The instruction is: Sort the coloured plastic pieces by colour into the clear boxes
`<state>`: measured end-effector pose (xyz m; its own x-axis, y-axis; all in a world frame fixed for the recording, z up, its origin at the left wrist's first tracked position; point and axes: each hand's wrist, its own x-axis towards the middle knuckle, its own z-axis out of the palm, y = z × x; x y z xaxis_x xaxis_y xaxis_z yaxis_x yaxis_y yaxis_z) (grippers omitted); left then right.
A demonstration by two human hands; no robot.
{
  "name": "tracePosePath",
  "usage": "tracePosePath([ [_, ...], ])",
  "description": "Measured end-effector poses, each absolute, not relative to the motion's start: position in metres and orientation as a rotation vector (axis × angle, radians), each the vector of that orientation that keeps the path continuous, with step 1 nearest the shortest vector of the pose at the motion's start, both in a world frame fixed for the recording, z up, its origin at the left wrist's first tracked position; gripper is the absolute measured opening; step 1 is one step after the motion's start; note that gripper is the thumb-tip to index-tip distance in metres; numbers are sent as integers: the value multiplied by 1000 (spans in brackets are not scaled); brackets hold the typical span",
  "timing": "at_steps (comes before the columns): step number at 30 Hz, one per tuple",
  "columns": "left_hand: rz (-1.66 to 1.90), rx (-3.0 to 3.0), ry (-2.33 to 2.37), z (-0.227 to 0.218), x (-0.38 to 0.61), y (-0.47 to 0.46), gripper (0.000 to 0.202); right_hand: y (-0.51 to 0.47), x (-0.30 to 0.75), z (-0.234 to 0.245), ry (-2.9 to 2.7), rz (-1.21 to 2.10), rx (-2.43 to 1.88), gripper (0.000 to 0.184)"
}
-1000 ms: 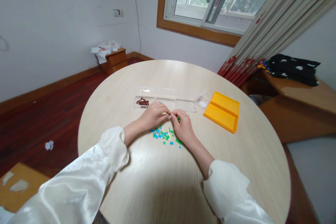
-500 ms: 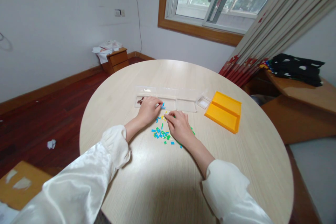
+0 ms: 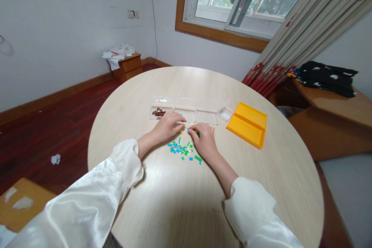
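Observation:
My left hand [image 3: 167, 125] hovers at the near edge of the clear compartment box [image 3: 206, 116], its thumb and fingers apart with nothing visible between them. A speck of blue shows just behind its fingertips. To the right, my right hand [image 3: 204, 137] pinches a tiny blue brick [image 3: 188, 128] between thumb and forefinger. Just nearer than both hands lies a loose pile of small blue, green and yellow bricks [image 3: 178, 148]. Small brown bricks [image 3: 158, 112] fill part of the box's left compartment. A few yellow pieces [image 3: 181, 132] lie between the hands.
A yellow two-section tray [image 3: 248, 133] lies at the right of the round wooden table [image 3: 174, 201]. Beside the clear box is a small clear container [image 3: 224, 114]. A green brick [image 3: 198, 158] and a blue brick [image 3: 191, 159] lie at the pile's near edge.
My left hand has shifted slightly right and its fingers have parted, leaving more brown bricks in sight. My right hand has moved a little right, uncovering green bricks, and a blue brick shows at its fingertips.

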<state>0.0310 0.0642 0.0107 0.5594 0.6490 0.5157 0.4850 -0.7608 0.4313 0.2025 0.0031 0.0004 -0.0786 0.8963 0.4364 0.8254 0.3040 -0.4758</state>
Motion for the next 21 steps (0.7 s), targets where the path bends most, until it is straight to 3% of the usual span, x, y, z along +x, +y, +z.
tracePosePath([
  [8,929,2569,809,12,37,57,14,4,199,1,-1784,252,-1487,17],
  [21,1049,2503,1002,10,36,63,9,4,199,0,-1828,281,-1427,17],
])
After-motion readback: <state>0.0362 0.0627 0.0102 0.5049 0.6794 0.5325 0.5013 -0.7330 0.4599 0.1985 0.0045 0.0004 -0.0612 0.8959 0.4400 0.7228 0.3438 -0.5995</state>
